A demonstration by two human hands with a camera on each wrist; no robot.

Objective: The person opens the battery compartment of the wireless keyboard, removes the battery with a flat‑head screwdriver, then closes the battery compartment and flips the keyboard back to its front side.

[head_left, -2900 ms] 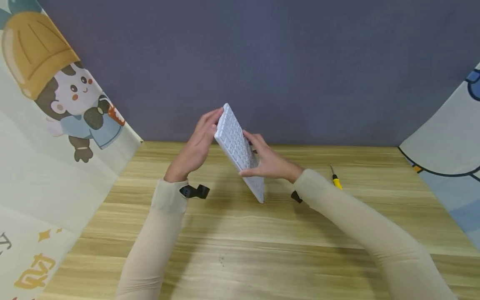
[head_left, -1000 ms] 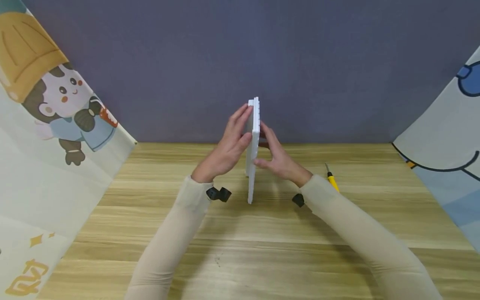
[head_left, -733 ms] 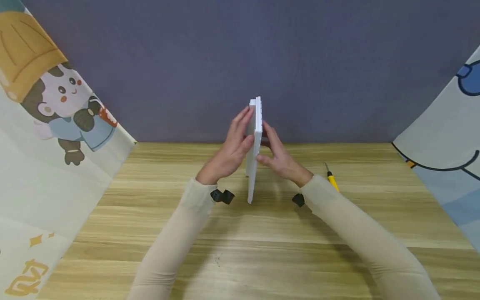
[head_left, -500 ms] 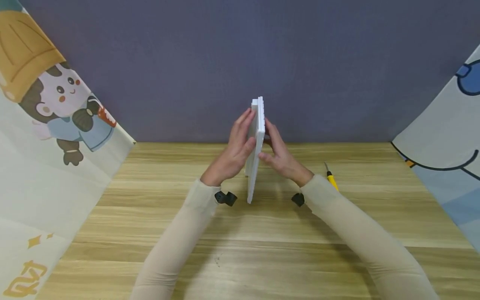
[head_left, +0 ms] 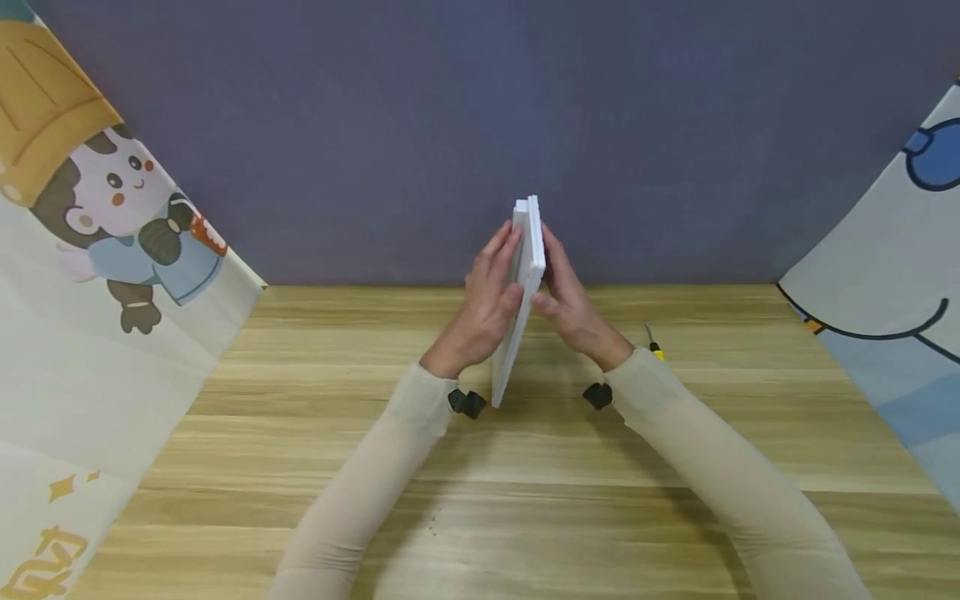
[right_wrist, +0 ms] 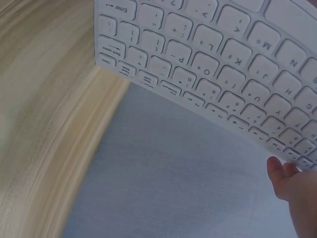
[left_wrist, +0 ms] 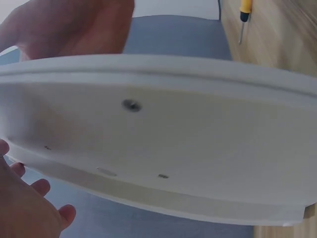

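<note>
A white keyboard [head_left: 517, 333] stands on its short edge between the two hands, its upper end tilted right. Against its back rests the left hand [head_left: 483, 312], fingers extended upward and thumb by the near side. On the key side, the right hand [head_left: 573, 312] touches the board with its thumb and fairly straight fingers. Its plain back [left_wrist: 198, 134] with a small round screw shows in the left wrist view. The keys [right_wrist: 218, 64] fill the upper part of the right wrist view. The head view hides parts of the right fingers behind the keyboard.
A yellow and black screwdriver [head_left: 655, 343] lies to the right on the wood-grain table [head_left: 600, 517], partly hidden by the right sleeve. A dark grey backdrop [head_left: 405, 125] rises behind, and printed cloths [head_left: 82, 358] flank both sides.
The keyboard has swung from leaning left with its keys in view, through upright, to leaning right. The left hand has moved right with it; the right hand has shifted slightly right.
</note>
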